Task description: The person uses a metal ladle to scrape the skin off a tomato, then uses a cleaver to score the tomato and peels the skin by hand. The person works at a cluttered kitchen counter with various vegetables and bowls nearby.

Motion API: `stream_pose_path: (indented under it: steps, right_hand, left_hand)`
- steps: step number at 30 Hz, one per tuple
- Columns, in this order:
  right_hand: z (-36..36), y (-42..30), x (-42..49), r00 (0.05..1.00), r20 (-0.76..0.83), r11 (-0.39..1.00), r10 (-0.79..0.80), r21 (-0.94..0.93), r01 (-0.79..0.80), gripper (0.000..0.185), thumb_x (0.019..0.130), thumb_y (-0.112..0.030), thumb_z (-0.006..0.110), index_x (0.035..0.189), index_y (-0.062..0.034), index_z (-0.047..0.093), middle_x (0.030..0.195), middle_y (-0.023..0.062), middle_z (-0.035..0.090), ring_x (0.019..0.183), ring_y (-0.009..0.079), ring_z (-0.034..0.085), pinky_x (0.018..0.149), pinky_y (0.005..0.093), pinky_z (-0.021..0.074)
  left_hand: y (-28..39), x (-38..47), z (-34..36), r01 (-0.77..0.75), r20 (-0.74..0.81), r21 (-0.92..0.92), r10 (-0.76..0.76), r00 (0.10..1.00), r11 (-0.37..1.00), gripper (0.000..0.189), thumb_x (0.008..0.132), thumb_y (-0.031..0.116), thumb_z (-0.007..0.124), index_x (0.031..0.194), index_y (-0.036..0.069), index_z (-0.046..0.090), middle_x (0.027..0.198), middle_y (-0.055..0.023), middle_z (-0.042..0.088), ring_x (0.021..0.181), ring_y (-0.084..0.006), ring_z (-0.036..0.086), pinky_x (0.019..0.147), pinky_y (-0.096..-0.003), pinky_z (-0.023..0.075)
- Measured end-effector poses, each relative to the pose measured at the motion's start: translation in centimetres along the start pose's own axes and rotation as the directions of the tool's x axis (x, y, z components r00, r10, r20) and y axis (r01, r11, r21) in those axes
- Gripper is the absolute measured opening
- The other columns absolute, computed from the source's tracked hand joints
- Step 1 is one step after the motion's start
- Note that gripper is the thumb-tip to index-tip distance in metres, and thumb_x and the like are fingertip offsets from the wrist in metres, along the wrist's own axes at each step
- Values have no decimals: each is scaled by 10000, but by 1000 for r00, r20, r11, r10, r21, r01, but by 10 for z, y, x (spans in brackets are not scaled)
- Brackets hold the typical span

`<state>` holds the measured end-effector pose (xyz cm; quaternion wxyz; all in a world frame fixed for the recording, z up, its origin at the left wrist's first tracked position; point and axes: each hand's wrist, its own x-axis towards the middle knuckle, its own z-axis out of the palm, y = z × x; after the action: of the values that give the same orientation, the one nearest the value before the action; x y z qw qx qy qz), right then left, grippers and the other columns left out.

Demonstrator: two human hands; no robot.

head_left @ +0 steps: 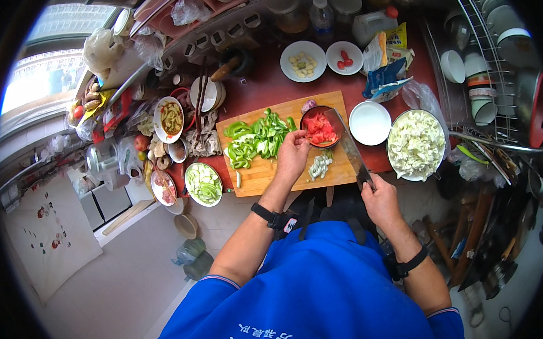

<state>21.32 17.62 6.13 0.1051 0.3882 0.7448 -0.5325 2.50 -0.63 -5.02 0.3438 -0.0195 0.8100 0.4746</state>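
Observation:
My right hand (pixel 381 199) grips the handle of a cleaver (pixel 351 143), whose long blade slants up along the right side of a dark bowl. Chopped tomato (pixel 319 128) fills this dark-rimmed bowl (pixel 329 146), which sits on a wooden cutting board (pixel 275 179). At the bowl's near left rim is my left hand (pixel 294 150), fingers curled; whether they pinch the rim or a tomato piece is unclear. Sliced green peppers (pixel 261 139) lie left of that hand. Chopped white pieces, perhaps scallion (pixel 320 166), lie below the bowl. A purplish garlic bulb (pixel 308 106) rests above it.
A white bowl (pixel 370 123) and a bowl of torn cabbage (pixel 416 144) stand at right. Behind are plates of garlic cloves (pixel 302 62) and small red tomatoes (pixel 345 62). Sliced green vegetable in a bowl (pixel 203 184) is at the left edge. A wire dish rack (pixel 489 65) stands far right.

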Motion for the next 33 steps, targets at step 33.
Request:
stream_pose_path:
  steps: [33]
  right_hand:
    - [44, -17, -42, 992, 4, 984, -126, -128, 126, 216, 961, -96, 619, 1120, 28, 698, 819, 175, 716, 741, 210, 704, 698, 362, 543]
  left_hand:
    - [-120, -124, -150, 192, 39, -181, -188, 981, 964, 421, 1049, 132, 585, 1446, 16, 503, 1259, -134, 697, 1065, -152, 691, 862, -282, 557]
